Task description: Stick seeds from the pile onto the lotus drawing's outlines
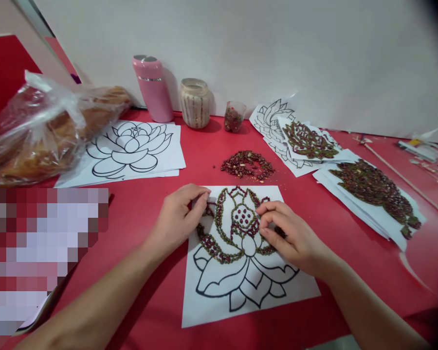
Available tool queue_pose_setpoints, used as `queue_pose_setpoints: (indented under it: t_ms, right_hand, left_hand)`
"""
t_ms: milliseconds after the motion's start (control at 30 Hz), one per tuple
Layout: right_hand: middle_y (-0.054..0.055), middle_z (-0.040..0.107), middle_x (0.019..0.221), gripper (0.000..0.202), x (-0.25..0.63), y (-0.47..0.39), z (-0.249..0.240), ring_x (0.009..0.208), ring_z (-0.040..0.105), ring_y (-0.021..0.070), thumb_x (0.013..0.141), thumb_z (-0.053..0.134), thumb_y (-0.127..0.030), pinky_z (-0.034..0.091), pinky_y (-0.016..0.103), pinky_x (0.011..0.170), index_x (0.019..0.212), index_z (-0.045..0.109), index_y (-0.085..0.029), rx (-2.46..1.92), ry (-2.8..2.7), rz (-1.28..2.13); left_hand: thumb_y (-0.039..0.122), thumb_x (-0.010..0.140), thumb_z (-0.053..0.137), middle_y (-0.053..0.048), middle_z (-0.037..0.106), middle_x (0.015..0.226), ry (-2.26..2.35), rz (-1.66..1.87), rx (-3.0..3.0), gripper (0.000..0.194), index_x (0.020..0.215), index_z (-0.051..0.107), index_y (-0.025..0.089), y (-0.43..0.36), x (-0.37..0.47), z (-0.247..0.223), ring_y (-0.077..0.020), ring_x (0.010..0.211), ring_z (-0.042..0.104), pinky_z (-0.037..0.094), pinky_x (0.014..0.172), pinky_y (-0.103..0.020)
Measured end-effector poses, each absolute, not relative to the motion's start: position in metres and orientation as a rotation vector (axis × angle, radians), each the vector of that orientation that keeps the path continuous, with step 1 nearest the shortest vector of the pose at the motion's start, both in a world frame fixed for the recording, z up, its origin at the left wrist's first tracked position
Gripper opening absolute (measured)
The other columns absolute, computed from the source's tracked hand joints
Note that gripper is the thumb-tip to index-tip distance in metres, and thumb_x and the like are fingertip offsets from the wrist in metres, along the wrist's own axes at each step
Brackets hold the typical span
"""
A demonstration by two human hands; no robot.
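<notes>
A white sheet of paper [199, 311] with a black lotus outline lies in front of me. Red and green beans [219, 253] line its upper petals, and a few dark red ones dot the seed pod [243, 214] at the flower's centre. My left hand [180, 214] rests at the sheet's upper left edge, thumb and forefinger pressed together; what is between them, if anything, is hidden. Over the right-hand petals is my right hand [294, 236], fingers curled in a pinch close to the bean outline. Anything in that pinch is too small to make out.
Behind the sheet sits a loose bean pile [246, 165]. A small clear cup [235, 116] of beans, a jar [195, 103] and a pink flask [154, 90] stand along the wall. Bean-covered lotus sheets [375, 194] lie right; blank outlines [131, 150] and a plastic bag [54, 126] lie left.
</notes>
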State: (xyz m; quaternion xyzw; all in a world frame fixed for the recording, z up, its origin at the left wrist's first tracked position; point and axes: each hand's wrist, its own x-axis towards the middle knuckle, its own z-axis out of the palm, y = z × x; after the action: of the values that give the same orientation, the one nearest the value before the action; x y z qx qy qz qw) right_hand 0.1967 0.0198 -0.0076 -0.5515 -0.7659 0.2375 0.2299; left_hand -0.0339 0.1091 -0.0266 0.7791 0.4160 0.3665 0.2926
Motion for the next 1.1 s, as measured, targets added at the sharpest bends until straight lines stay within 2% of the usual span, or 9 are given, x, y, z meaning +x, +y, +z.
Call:
queue_pose_setpoints:
  t_ms: [267,400,633,767,1100]
  right_hand:
    - [0.006,0.049,0.099,0.009,0.201,0.020,-0.007,0.102,0.046,0.0180,0.087,0.040,-0.022,0.040,0.032,0.083,0.080,0.045,-0.021,-1.546,-2.013,0.635]
    - [0.007,0.047,0.102,0.008,0.204,0.017,-0.008,0.100,0.047,0.0187,0.085,0.043,-0.021,0.042,0.031,0.079,0.078,0.048,-0.021,-1.522,-2.085,0.659]
    - [0.007,0.046,0.105,0.013,0.201,0.015,0.001,0.110,0.040,0.0204,0.083,0.045,-0.015,0.041,0.035,0.086,0.073,0.052,-0.020,-1.488,-2.246,0.736]
    - [0.007,0.047,0.106,0.017,0.198,0.016,0.008,0.109,0.041,0.0208,0.085,0.043,-0.015,0.041,0.038,0.086,0.073,0.053,-0.020,-1.503,-2.317,0.726]
    - [0.006,0.047,0.109,0.013,0.200,0.015,-0.002,0.102,0.045,0.0202,0.081,0.046,-0.016,0.044,0.038,0.082,0.073,0.054,-0.022,-1.521,-2.288,0.684]
  left_hand:
    - [0.029,0.084,0.045,-0.003,0.062,0.079,1.125,0.970,2.075,0.020,0.084,0.061,0.018,0.108,-0.035,-0.027,-0.0162,0.073,0.056,0.042,0.066,-0.025]
    - [0.030,0.083,0.045,-0.003,0.062,0.078,1.124,0.967,2.083,0.020,0.084,0.061,0.018,0.109,-0.035,-0.028,-0.0163,0.071,0.056,0.042,0.065,-0.025]
    - [0.028,0.083,0.045,-0.003,0.062,0.079,1.103,0.985,2.075,0.019,0.085,0.061,0.017,0.109,-0.034,-0.028,-0.0159,0.073,0.057,0.042,0.066,-0.025]
    - [0.028,0.084,0.045,-0.003,0.062,0.080,1.099,0.974,2.075,0.020,0.085,0.061,0.018,0.109,-0.034,-0.027,-0.0162,0.074,0.057,0.043,0.067,-0.026]
    - [0.029,0.083,0.045,-0.003,0.062,0.080,1.114,0.976,2.078,0.020,0.085,0.061,0.018,0.109,-0.035,-0.029,-0.0162,0.074,0.057,0.043,0.067,-0.026]
